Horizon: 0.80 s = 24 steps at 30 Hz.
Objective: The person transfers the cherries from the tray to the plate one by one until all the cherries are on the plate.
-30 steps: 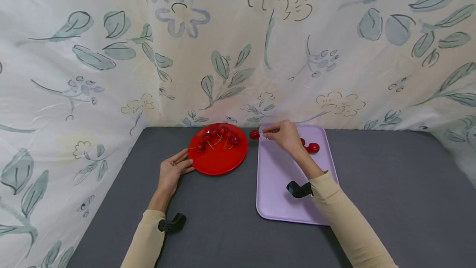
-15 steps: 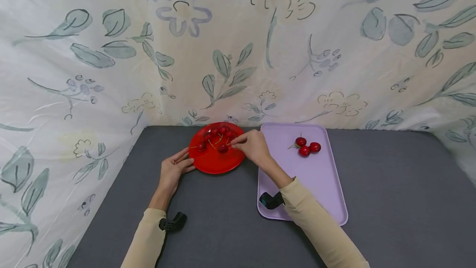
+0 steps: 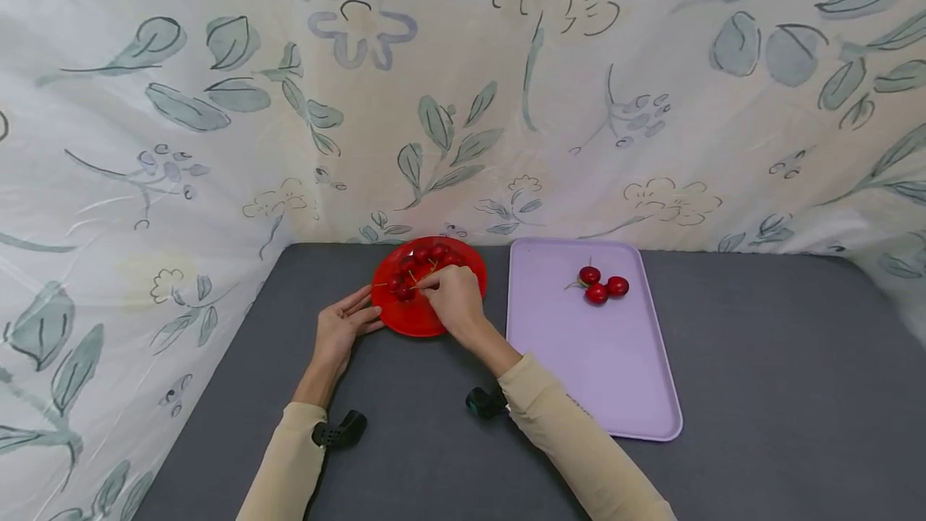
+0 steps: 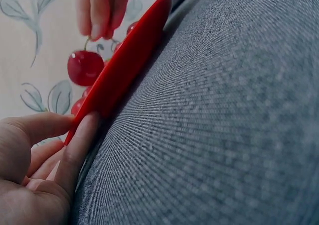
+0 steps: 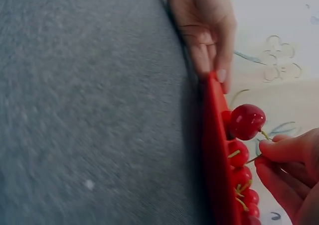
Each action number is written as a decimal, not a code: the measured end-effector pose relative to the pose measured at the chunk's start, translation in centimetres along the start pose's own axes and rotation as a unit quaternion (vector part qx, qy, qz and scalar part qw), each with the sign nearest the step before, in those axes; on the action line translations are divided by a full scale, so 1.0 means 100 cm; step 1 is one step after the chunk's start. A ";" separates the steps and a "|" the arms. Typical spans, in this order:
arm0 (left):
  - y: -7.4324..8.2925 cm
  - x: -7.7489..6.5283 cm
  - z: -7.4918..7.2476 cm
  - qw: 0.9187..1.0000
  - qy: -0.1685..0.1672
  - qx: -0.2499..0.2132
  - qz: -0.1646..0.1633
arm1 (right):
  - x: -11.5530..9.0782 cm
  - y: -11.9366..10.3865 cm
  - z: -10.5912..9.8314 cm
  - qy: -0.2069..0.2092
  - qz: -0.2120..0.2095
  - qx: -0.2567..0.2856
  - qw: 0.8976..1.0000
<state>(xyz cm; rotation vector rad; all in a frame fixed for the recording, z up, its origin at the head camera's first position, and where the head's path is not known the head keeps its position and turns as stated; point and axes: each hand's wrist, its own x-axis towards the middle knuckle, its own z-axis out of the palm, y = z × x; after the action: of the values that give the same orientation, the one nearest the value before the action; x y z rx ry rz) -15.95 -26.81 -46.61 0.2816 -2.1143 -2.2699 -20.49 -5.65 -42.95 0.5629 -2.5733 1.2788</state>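
My right hand (image 3: pixel 457 300) is over the red plate (image 3: pixel 411 320), pinching a cherry (image 5: pixel 247 121) by its thin stem between thumb and fingertips. In the left wrist view that dark red cherry (image 4: pixel 85 68) hangs just above the plate's upper face; whether it touches the fruit beside it, I cannot tell. Several other cherries (image 5: pixel 241 176) with stems lie on the plate, partly behind my right hand in the head view. At the plate's left edge my left hand (image 3: pixel 338 336) grips the rim, thumb on the upper side and fingers along the underside.
A lilac tray (image 3: pixel 579 360) lies right of the plate, with three cherries (image 3: pixel 596 294) near its far end. Everything stands on a dark grey cloth-covered table (image 3: pixel 405 441). A flower-patterned curtain (image 3: pixel 463 63) rises along the back and left.
My right hand has carried the cherry leftward from beside the tray to over the plate's left part. Three cherries on the tray came into full sight. My left hand stayed on the rim.
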 end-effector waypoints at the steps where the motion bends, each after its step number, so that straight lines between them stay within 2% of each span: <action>1: 0.000 0.000 0.000 1.000 0.001 0.001 -0.001 | 0.000 0.000 0.002 0.000 -0.002 -0.002 1.000; 6: 0.000 0.002 0.000 1.000 0.001 0.005 -0.004 | 0.002 0.003 0.008 -0.006 0.013 0.000 1.000; 9: 0.000 0.002 0.000 1.000 0.000 0.006 -0.002 | 0.004 0.005 0.008 -0.015 0.049 0.029 0.998; 13: 0.000 0.002 -0.001 1.000 0.002 0.013 0.004 | 0.007 0.004 0.007 -0.029 0.111 0.069 0.991; 16: -0.001 0.001 -0.001 1.000 0.002 0.016 0.005 | 0.007 0.003 0.008 -0.032 0.138 0.080 0.987; 24: -0.002 0.002 0.000 1.000 0.000 0.011 0.005 | 0.005 0.004 0.014 -0.009 0.129 0.064 0.989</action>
<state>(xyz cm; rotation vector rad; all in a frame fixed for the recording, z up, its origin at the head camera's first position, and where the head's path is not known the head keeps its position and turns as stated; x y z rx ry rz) -16.12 -26.82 -46.86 0.2727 -2.1369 -2.2425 -21.14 -6.65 -43.86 0.2678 -2.6600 1.5354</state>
